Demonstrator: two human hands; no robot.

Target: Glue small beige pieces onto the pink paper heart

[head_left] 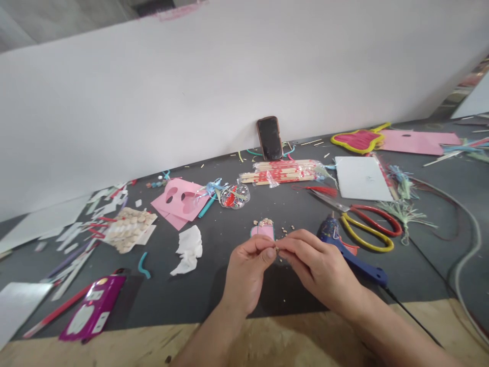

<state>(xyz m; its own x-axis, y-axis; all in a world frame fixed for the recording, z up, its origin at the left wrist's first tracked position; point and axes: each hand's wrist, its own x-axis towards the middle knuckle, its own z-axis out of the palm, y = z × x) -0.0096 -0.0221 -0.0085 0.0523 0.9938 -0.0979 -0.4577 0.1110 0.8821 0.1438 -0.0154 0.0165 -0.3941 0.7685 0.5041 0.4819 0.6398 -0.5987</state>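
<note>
My left hand and my right hand meet fingertip to fingertip over the dark mat. Both pinch something tiny between thumb and forefinger; I cannot make out what it is. Just beyond the fingertips lies a small pink piece with small beads on its top edge, and loose beads are scattered beside it. A blue glue gun lies right of my right hand, partly hidden by it.
Red and yellow scissors lie at the right. A phone leans on the white wall. A packet of wooden sticks, pink cut paper, crumpled tissue, a bead sheet, a purple package and paper scraps surround me.
</note>
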